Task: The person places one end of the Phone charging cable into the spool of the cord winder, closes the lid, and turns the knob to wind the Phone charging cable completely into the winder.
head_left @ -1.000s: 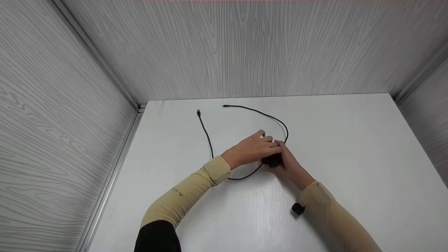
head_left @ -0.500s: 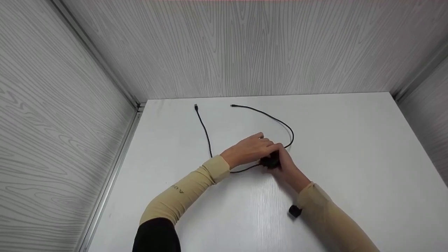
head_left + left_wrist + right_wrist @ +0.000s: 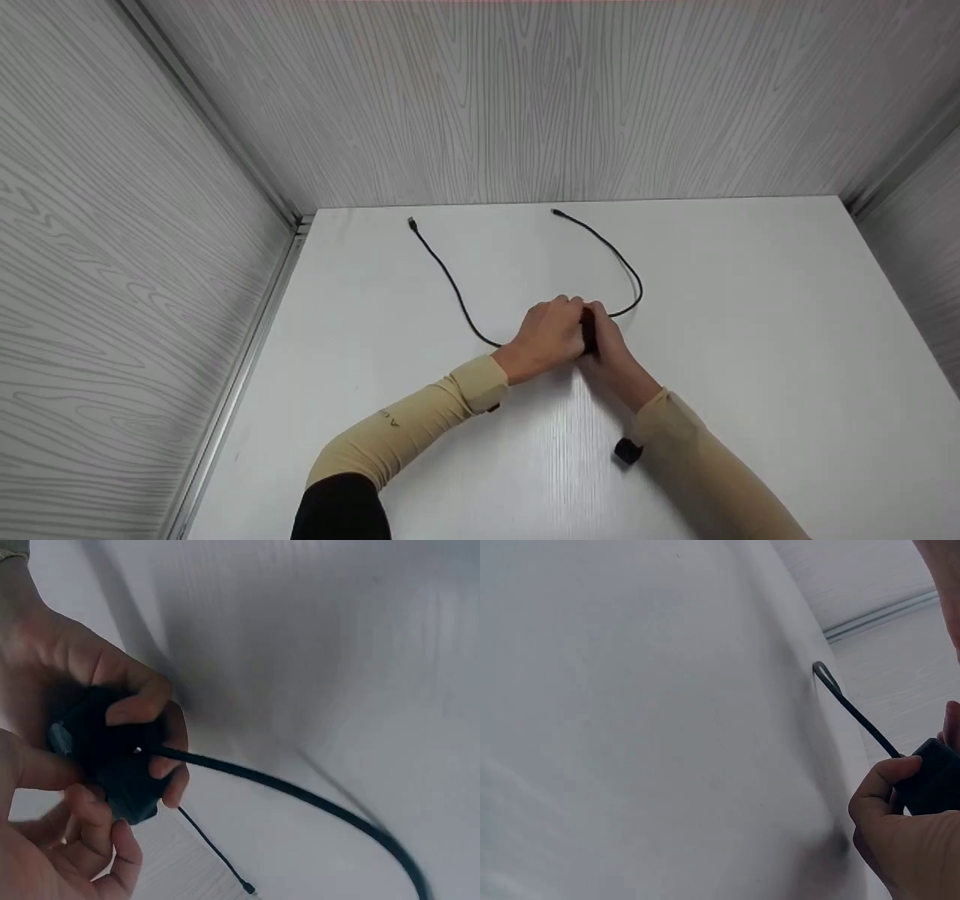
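Note:
A dark, angular black block (image 3: 129, 784) is held between both hands, with a thin black cable (image 3: 255, 776) running out of it. My right hand (image 3: 616, 356) grips the block, its fingers curled over the side where the cable emerges in the left wrist view. My left hand (image 3: 546, 337) pinches the block's lower part with thumb and bent fingers. In the head view the hands meet and hide most of the block (image 3: 589, 330). In the right wrist view the right thumb presses on the block (image 3: 934, 780). Both cable ends lie spread toward the back.
A small black cube-like piece (image 3: 628, 451) lies beside the right sleeve (image 3: 690, 457). The white table (image 3: 750, 300) is bounded by a grey wood-grain back panel (image 3: 517, 105) and side panels. One cable plug (image 3: 412, 223) points to the back left.
My left hand has turned and closed in against the right hand, covering more of the block. The right cable end has swung rightward; the left end has shifted slightly left and back.

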`<state>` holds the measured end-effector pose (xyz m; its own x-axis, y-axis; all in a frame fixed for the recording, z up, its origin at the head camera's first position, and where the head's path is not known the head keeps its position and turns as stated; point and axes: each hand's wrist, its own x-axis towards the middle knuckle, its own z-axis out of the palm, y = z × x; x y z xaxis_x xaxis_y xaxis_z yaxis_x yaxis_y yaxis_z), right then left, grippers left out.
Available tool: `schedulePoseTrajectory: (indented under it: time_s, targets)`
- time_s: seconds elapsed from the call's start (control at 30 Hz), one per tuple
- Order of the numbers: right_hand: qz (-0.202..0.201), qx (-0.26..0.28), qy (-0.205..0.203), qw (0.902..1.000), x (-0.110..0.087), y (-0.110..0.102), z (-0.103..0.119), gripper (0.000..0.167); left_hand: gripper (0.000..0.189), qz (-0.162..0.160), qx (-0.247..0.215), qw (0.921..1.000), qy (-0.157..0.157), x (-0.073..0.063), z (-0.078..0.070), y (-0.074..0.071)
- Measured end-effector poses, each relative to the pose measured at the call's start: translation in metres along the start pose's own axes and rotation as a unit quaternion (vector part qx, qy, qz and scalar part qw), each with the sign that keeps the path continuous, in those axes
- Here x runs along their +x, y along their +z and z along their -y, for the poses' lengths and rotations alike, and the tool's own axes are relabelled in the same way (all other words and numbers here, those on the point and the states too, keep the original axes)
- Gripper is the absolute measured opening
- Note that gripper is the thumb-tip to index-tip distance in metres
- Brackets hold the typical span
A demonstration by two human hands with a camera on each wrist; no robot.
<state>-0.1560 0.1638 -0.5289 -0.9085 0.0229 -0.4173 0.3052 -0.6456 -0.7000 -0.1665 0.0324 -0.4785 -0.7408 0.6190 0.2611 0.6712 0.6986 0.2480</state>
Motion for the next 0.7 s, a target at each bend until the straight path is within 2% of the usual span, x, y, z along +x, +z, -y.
schedulePoseTrajectory:
  time_s: [0.1,0.17,0.23,0.3,0.4,0.53,0.6,0.7]
  targets:
    - [0.016,-0.026,-0.009,0.9995,-0.001,0.001,-0.001,0.032,0.008,0.002,-0.100,0.9918,-0.079,0.001,-0.002,-0.002]
    - [0.029,-0.047,-0.006,0.9985,-0.001,0.001,-0.002,0.031,0.013,0.011,-0.134,0.9848,-0.110,0.002,-0.001,-0.005]
    - [0.041,-0.050,0.011,0.9979,0.000,-0.002,-0.001,0.028,0.014,0.031,-0.142,0.9815,-0.125,0.003,0.000,-0.009]
    - [0.053,-0.043,0.035,0.9970,0.000,-0.004,-0.001,0.027,0.013,0.057,-0.134,0.9828,-0.113,0.004,0.001,-0.011]
    - [0.071,-0.053,0.053,0.9947,-0.001,-0.008,0.000,0.027,0.011,0.089,-0.114,0.9870,-0.069,0.003,0.005,-0.016]
    - [0.100,-0.060,0.068,0.9909,-0.003,-0.013,0.004,0.026,0.013,0.107,-0.086,0.9900,0.033,0.001,0.013,-0.024]
    - [0.105,-0.056,0.077,0.9899,-0.003,-0.014,0.006,0.025,0.015,0.107,-0.065,0.9870,0.100,-0.001,0.018,-0.027]
    - [0.109,-0.027,0.102,0.9884,-0.004,-0.015,0.009,0.027,0.016,0.095,-0.012,0.9736,0.207,-0.004,0.026,-0.031]
